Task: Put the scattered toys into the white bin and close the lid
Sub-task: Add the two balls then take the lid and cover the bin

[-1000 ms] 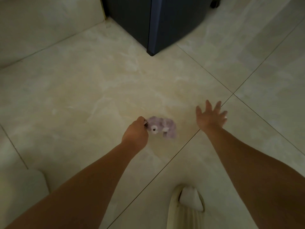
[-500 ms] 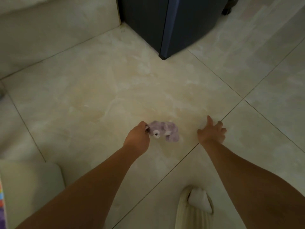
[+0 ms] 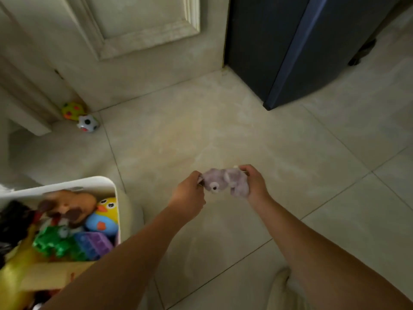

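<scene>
Floor (image 3: pixel 223 135) was large pale cream tiles, marbled, with thin dark grout lines. Light was dim, with a greenish cast. Cream panelled door (image 3: pixel 143 23) stood at the far side, moulded frame (image 3: pixel 26 97) to its left. Dark blue cabinet (image 3: pixel 279 41) stood just right of the door, its corner jutting onto the tiles

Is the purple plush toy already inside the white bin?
No, the purple plush toy is held between the left hand and the right hand over the floor, to the right of the white bin.
</scene>
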Motion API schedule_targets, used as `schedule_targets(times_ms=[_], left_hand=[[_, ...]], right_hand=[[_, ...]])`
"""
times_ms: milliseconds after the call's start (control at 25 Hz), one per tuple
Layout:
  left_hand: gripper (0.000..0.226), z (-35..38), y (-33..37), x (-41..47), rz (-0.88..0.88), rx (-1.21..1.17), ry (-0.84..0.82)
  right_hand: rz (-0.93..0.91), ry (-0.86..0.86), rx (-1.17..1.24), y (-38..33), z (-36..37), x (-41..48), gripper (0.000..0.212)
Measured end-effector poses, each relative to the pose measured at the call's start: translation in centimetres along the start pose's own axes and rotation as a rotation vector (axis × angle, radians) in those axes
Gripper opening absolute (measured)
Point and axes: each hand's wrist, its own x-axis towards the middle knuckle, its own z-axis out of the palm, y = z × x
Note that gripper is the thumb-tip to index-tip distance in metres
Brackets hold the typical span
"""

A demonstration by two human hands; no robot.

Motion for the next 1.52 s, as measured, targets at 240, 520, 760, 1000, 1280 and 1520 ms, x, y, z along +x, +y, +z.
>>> schedule_targets(times_ms=[240,520,760,1000,1280,1520], left_hand=[[0.021,-9.9,-1.1,-7.4,-0.013,-0.165,0.193],[0.023,-19.1,-7.2,-16.8,-0.066,-0.184,0.348],[0.028,-21.7,-12.9,-20.5,-0.226,-0.292,0.421],[0.035,-22.5,-16.1,-20.9,-0.223,-0.069,0.367],[0.032,-23.7,-17.0,-21.1,-0.266,-0.108,0.414],[0.031,-23.6,-17.2,-21.6,-0.292,-0.152,0.378]], right_hand=[[0.002,-0.391,0.341,-10.0,5.4,-9.2,0.023],[-0.189,-0.642,0.216,-15.4,11.7,-19.8,0.03],[-0.321,-0.158,-0.053,-13.9,18.4,-22.7,0.034],[-0.666,-0.013,-0.798,-12.1,20.0,-23.5,0.063],[-0.738,0.059,-1.068,-12.0,20.2,-23.3,0.034],[-0.74,-0.042,-1.147,-11.2,21.7,-21.9,0.034]])
